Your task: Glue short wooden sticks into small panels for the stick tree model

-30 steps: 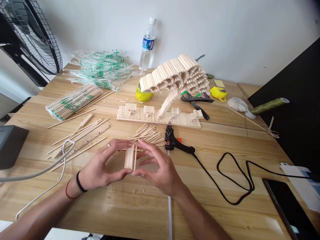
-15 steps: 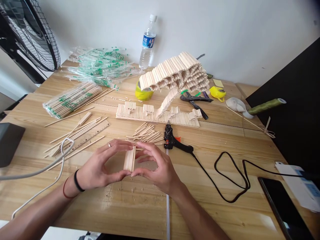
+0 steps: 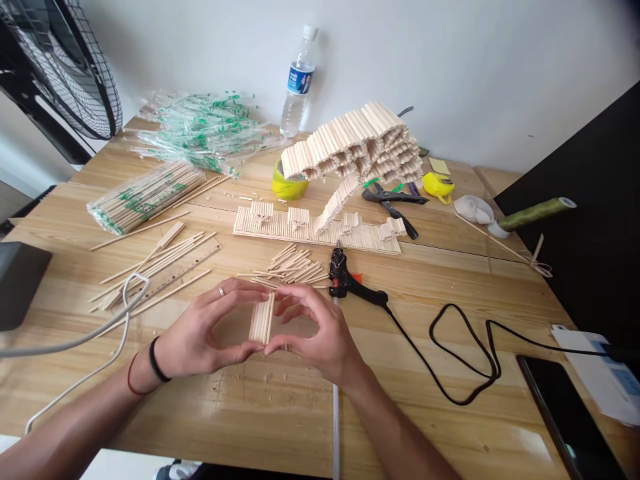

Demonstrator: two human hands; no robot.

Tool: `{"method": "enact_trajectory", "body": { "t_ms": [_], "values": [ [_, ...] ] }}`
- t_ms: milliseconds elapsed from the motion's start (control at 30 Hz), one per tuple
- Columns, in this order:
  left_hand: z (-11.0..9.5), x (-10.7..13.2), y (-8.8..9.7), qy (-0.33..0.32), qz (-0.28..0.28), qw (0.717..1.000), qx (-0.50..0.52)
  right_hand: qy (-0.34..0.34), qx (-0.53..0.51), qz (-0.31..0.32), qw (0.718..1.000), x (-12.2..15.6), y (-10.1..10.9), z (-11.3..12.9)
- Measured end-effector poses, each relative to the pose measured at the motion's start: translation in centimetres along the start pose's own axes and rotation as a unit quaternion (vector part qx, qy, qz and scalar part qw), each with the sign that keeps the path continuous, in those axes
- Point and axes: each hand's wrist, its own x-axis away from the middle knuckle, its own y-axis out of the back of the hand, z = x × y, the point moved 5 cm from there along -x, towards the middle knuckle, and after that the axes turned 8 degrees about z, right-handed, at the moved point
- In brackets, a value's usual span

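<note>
Panel (image 3: 260, 321): lower centre of the frame, held over the tabletop (image 3: 415, 287).
Stick (image 3: 271, 319): a gap off a second ago, now against the panel's right edge, so the row looks one wider.
Grip: left hand (image 3: 200, 333) pinching the panel's ends, right hand (image 3: 320, 337) the stick's.
Tabletop: glue gun (image 3: 345, 277) near centre.
Room: fan (image 3: 65, 60) upper left, pale wall (image 3: 450, 80) behind.

Left hand (image 3: 193, 333): slim silver-toned ring (image 3: 221, 291) on one finger | Left wrist: plain black band (image 3: 157, 360); thin red cord (image 3: 131, 375) beside it, elbow side | Right hand (image 3: 325, 333): wrist and forearm bare
</note>
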Motion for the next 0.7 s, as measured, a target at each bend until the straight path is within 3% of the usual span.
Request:
{"method": "enact_trajectory", "body": {
  "t_ms": [700],
  "values": [
    [-0.11,0.27,-0.14,-0.003,-0.013,1.000,-0.026,0.026,0.008,0.040,0.999,-0.06,0.13,0.46]
  ]
}}
